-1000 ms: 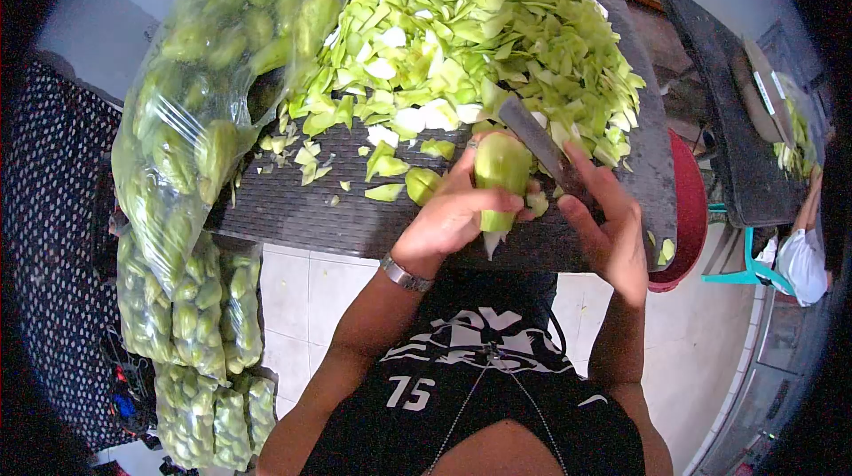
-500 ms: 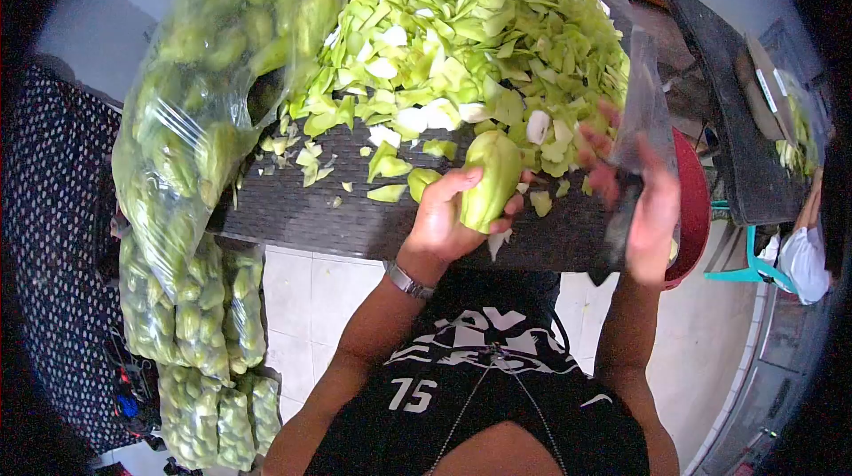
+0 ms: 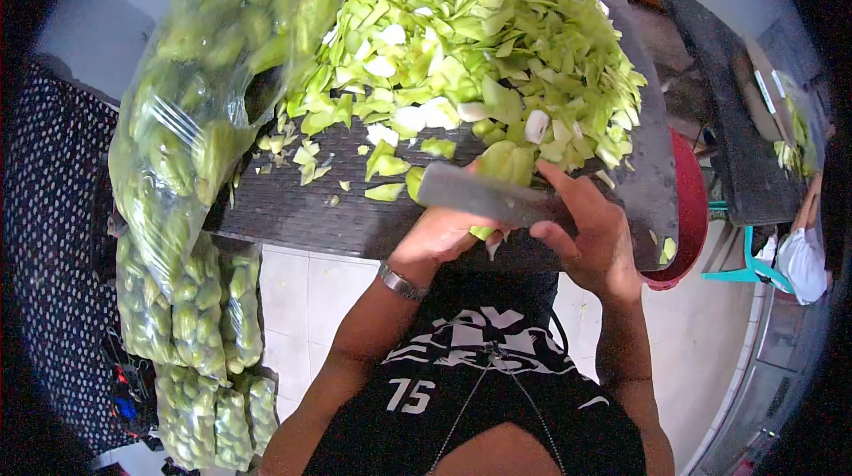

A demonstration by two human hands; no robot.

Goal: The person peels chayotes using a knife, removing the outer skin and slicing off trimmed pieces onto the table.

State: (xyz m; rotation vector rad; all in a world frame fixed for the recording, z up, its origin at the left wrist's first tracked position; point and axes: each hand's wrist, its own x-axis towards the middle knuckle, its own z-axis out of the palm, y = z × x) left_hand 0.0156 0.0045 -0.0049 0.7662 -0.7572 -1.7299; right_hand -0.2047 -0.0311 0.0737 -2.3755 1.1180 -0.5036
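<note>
My left hand (image 3: 444,235) is closed around a pale green chayote (image 3: 508,159) near the front edge of the dark table. Across it lies the broad blade of a knife (image 3: 475,194), somewhat blurred, hiding much of the chayote and my left fingers. The knife is gripped in my right hand (image 3: 590,228), whose index finger reaches forward beside the chayote; its handle is hidden. Just beyond both hands rises a big heap of thin green and whitish slices (image 3: 479,32). Several loose pieces (image 3: 386,161) are scattered left of the chayote.
A large clear bag of whole chayotes (image 3: 191,130) hangs over the table's left side. More filled bags (image 3: 200,316) are stacked below it. A red tub (image 3: 690,210) stands at the right edge. Farther right are another dark table (image 3: 732,121) and a turquoise stool (image 3: 754,263).
My right hand has swung left with the knife, from the table's right side onto the chayote. Slices have landed at the heap's right side. My left hand stays nearly in place.
</note>
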